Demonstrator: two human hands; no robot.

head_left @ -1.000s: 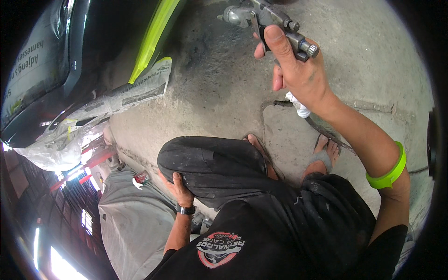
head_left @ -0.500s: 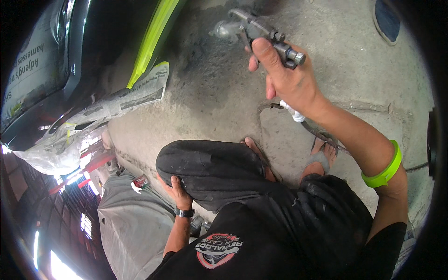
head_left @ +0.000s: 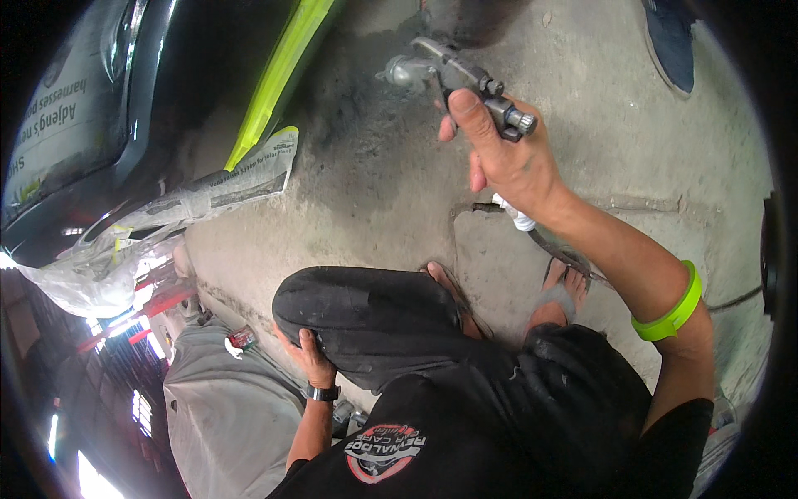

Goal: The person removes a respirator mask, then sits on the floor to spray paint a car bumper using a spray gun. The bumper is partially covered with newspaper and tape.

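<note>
A metal spray gun (head_left: 474,79) is gripped in my right hand (head_left: 511,154), its pale nozzle end pointing left toward a dark glossy vehicle panel (head_left: 208,66). My fingers are around its handle, the thumb against the back of the body. A white fitting (head_left: 514,213) and dark hose (head_left: 553,248) show below that hand. Along the panel runs a bright yellow-green strip (head_left: 270,91), apart from the nozzle. My left hand (head_left: 312,358) lies against my bent knee (head_left: 312,303), holding no object; its fingers are stretched along the trouser leg, partly hidden.
Newspaper (head_left: 258,170) and clear plastic sheeting (head_left: 91,283) cover the panel's lower edge. A grey cloth cover (head_left: 224,407) with a small red packet (head_left: 242,338) on it lies at lower left. At upper right, a dark blue shoe (head_left: 670,46) stands on the concrete floor (head_left: 598,125).
The view has shifted a little, so the floor and panel sit lower in the picture. The blue shoe shows more fully and a dark shape appears at the top. Both hands keep their hold.
</note>
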